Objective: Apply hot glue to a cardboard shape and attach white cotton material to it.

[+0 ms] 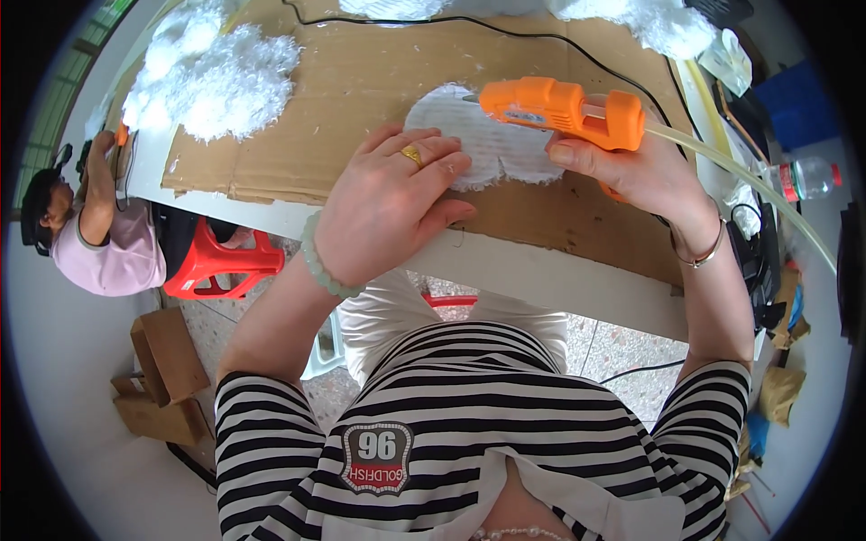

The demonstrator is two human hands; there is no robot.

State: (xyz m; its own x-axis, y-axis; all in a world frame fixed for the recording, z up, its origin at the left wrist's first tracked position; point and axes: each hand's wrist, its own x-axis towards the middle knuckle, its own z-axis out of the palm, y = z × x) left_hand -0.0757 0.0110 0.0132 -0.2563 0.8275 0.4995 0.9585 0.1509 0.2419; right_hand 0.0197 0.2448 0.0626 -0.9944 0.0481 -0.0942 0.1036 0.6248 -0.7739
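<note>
A white fuzzy-edged fabric piece [483, 149], roughly round with a small notch in its near edge, lies on brown cardboard. At its left edge rests my left hand [397, 185], palm down, fingers extended and thumb apart; a ring and a bead bracelet are on it. My right hand [631, 171] is wrapped around an orange hot glue gun [550, 106] held over the right part of the piece. The gun's nozzle points left, close to the far edge of the fabric. A long pale glue stick [767, 185] trails from its back end. My fingers partly hide its handle.
White fluffy fabric [212, 81] is heaped at the far left, with more [645, 22] at the far right. A black cord [505, 27] crosses the cardboard [343, 63]. A plastic bottle [807, 178] is at the right. Another person [104, 234] sits at the left near a red stool [221, 261].
</note>
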